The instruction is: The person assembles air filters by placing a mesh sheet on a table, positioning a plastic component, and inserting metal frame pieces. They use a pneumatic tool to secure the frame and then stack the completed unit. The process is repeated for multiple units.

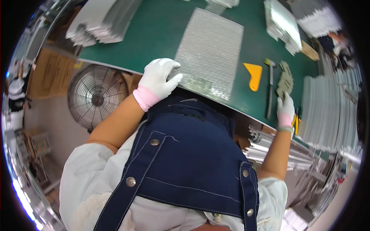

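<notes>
A green table [162,34] runs across the top of the view, its near edge tilted down toward the right; below it, on the left, a round fan [95,96] in a wire cage stands beside brown cardboard [52,73]. A person in a dark blue apron [185,154] over a pale shirt leans at the table edge; both hands wear white gloves with pink cuffs.

The left hand [158,79] lies flat, fingers spread and open, on the near left corner of a silvery mesh sheet [212,50]; it grips nothing, only presses down; the sheet lies flat on the table, straight ahead of the person, with a small pale label [198,82] stuck near its front edge.

The right hand [285,108] reaches out to a stack of small grey-green pieces [285,81] on the table's right side, fingertips touching the stack's near end; whether they pinch a piece I cannot tell. Between sheet and stack lie a yellow scraper [253,75] and a thin long-handled tool [269,88], well apart from either hand.

Piles of silvery sheets [100,23] sit at the far left; another pile [283,25] at the far right; more [327,107] stand right of the right hand.
</notes>
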Available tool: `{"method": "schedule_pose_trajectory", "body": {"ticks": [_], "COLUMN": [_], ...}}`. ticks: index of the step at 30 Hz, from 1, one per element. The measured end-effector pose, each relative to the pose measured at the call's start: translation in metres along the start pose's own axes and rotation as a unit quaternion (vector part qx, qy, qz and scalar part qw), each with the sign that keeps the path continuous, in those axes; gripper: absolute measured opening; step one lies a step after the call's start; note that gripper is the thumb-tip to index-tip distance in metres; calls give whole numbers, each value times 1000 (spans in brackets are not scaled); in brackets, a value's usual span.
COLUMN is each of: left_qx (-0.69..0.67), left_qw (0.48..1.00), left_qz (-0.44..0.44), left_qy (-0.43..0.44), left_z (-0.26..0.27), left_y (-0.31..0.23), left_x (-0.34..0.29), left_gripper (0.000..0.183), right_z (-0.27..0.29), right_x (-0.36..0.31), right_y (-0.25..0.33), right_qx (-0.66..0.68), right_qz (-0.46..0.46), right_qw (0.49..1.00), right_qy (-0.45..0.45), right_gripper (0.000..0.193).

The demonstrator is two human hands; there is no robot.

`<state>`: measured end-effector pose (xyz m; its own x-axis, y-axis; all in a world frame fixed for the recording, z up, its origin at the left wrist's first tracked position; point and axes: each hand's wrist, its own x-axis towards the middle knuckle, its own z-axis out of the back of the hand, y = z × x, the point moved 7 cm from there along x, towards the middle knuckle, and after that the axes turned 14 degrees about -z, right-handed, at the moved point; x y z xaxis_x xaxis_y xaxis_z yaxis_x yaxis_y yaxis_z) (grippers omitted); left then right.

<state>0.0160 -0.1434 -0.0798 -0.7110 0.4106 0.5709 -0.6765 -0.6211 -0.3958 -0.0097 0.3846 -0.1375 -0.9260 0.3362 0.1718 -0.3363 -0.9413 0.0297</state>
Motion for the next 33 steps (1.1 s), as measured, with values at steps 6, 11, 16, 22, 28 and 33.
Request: {"method": "schedule_pose_trajectory", "body": {"ticks": [6,11,16,22,28,33], "left_qx": [-310,69,55,39,-42,-473], "left_qw": [826,980,983,995,994,712], "left_qz": [459,110,-156,-96,93,492], "left_qy": [103,148,74,-1,33,166], "left_z": [-21,-10,-19,4,20,-50], "left_y": [28,-5,-19,-20,3,16], "left_x": [-91,-22,-7,-25,-50,-95], "left_gripper": [49,40,35,31,31,71], "right_z": [48,124,49,10,-3,-22], "right_x": [-20,-113,-203,-220,-214,-216], "right_y": [-15,161,254,263,266,276], "right_qx": [53,378,497,539,564,565], "right_qz": [-77,43,34,-61,-103,-141], "right_qw": [971,908,784,621,592,533], "right_qy": [-221,-175,372,566,567,614], "right_gripper": [31,23,39,35,25,25]}}
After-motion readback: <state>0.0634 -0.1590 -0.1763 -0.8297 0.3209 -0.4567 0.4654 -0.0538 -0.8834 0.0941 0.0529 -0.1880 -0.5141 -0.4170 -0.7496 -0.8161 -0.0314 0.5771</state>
